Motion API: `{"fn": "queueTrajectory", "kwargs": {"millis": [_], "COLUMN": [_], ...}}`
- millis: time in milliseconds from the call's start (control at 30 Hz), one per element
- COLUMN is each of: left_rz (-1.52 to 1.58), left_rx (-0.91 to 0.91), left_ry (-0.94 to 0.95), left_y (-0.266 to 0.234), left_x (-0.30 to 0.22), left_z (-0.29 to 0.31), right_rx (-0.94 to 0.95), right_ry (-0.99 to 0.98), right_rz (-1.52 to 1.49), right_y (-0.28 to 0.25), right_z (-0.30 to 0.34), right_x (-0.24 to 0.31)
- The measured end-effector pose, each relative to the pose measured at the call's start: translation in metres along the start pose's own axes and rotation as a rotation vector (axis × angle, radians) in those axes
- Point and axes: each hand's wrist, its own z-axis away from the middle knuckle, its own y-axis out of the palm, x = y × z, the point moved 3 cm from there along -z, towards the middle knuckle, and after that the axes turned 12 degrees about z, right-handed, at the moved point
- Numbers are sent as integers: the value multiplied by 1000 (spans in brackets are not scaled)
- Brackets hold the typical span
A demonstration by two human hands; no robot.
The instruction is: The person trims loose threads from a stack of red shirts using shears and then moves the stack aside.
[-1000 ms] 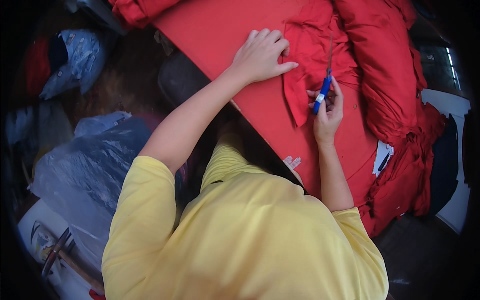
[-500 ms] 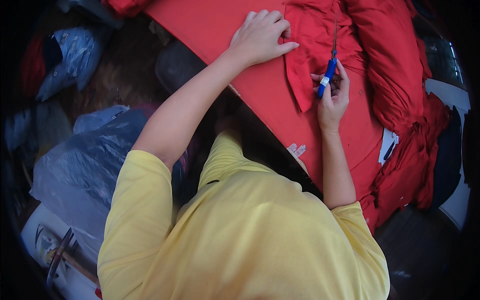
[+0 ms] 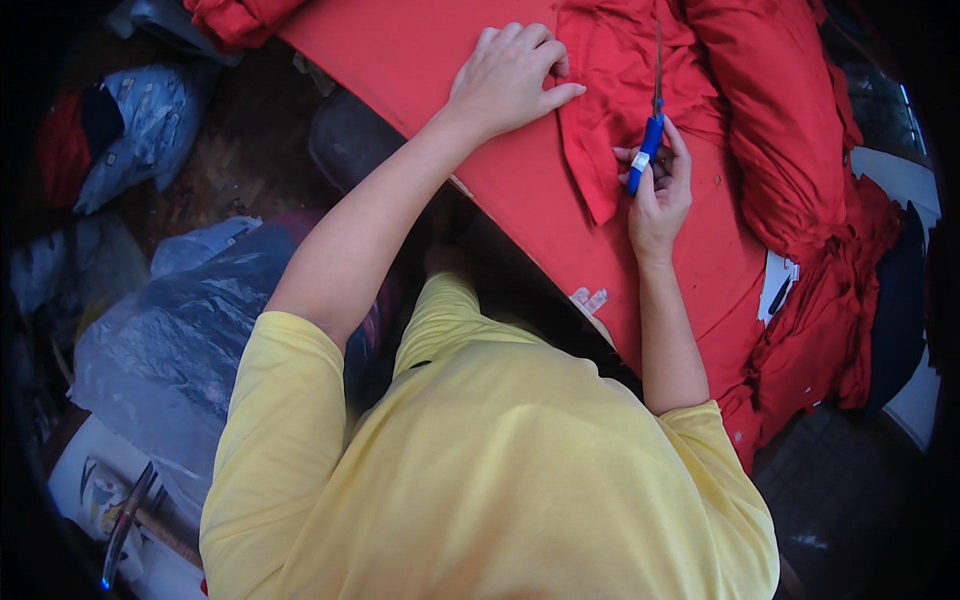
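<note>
My left hand (image 3: 510,80) rests at the left edge of a red cloth piece (image 3: 600,130). Its fingers are loosely bent, and the thumb stretches out to the cloth's border. Blue-handled scissors (image 3: 648,145) sit in my right hand (image 3: 660,200), seen almost edge-on, with the thin blade pointing away from me over the wrinkled red cloth. The thumb and fingers close around the handle, which has a pale band on it. Some of the right fingers are hidden behind the scissors.
The table (image 3: 400,60) has a red cover and a slanting near edge. Bunched red fabric (image 3: 790,130) lies to the right, near a white paper with a dark slim object (image 3: 778,285). At left are a clear plastic bag (image 3: 160,340) and blue bundles (image 3: 150,120).
Both hands and the scissors appear slightly farther left, along with a small shift of the whole view. The grips look the same.
</note>
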Motion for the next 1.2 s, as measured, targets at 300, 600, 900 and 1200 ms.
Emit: {"fn": "queueTrajectory", "kwargs": {"millis": [300,600,900,1200], "left_rz": [7,461,1445,2097], "left_rx": [2,215,83,442], "left_ry": [-143,-541,-891,-1430], "left_y": [14,-7,-15,5], "left_x": [-22,5,16,-77], "left_z": [-12,-33,-85,5], "right_rx": [67,-166,-156,-23], "right_ry": [180,196,328,455], "right_rz": [-207,-151,-317,-247], "right_y": [-4,-69,-43,3], "right_z": [-5,1,11,18], "right_x": [7,32,41,56]}}
